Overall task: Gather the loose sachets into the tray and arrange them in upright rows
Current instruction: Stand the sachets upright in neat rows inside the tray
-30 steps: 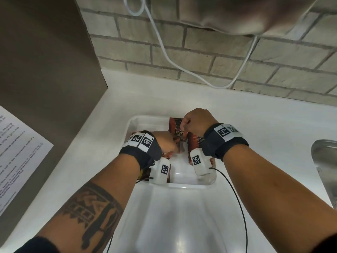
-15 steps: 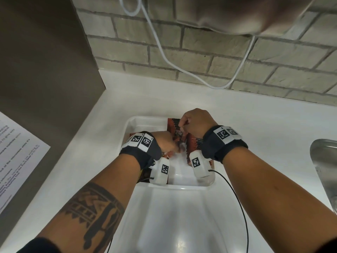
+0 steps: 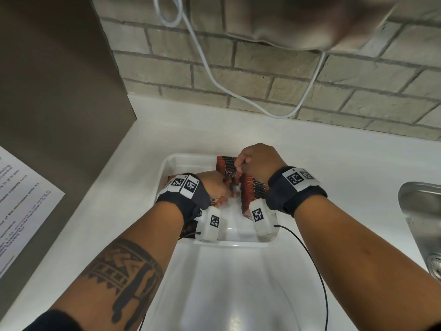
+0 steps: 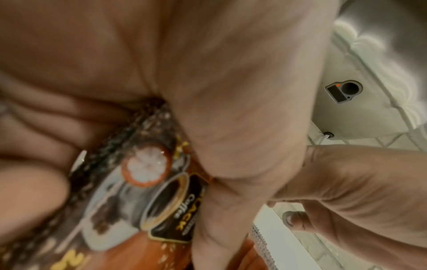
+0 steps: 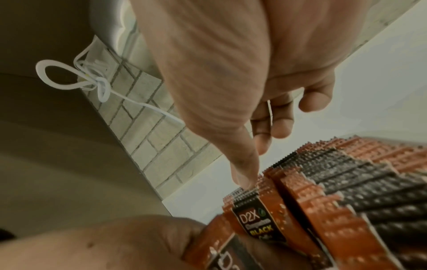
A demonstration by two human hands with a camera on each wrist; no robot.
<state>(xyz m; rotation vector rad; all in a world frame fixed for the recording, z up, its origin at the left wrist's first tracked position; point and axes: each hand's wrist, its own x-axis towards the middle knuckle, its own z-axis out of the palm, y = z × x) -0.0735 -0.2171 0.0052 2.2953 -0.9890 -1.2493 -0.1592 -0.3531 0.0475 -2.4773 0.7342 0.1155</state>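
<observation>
You are working in a white plastic tray (image 3: 171, 163), smooth and faintly glossy along its rim. The sachets (image 5: 323, 210) are shiny printed foil in orange and black, with crimped, ribbed top seals and saw-toothed edges; the one under your left hand (image 4: 150, 191) shows the same glossy print. The desk (image 3: 334, 158) looks like smooth white laminate or solid surface with a soft sheen. Behind it the wall (image 3: 262, 68) is rough, matt grey brick with recessed mortar. A white cable (image 3: 210, 70) looks like smooth rubbery plastic. Your wristbands (image 3: 296, 199) are dark matt cloth carrying white plastic housings. The sink (image 3: 420, 211) is brushed metal. The sheet (image 3: 21, 199) is matt printed paper.
</observation>
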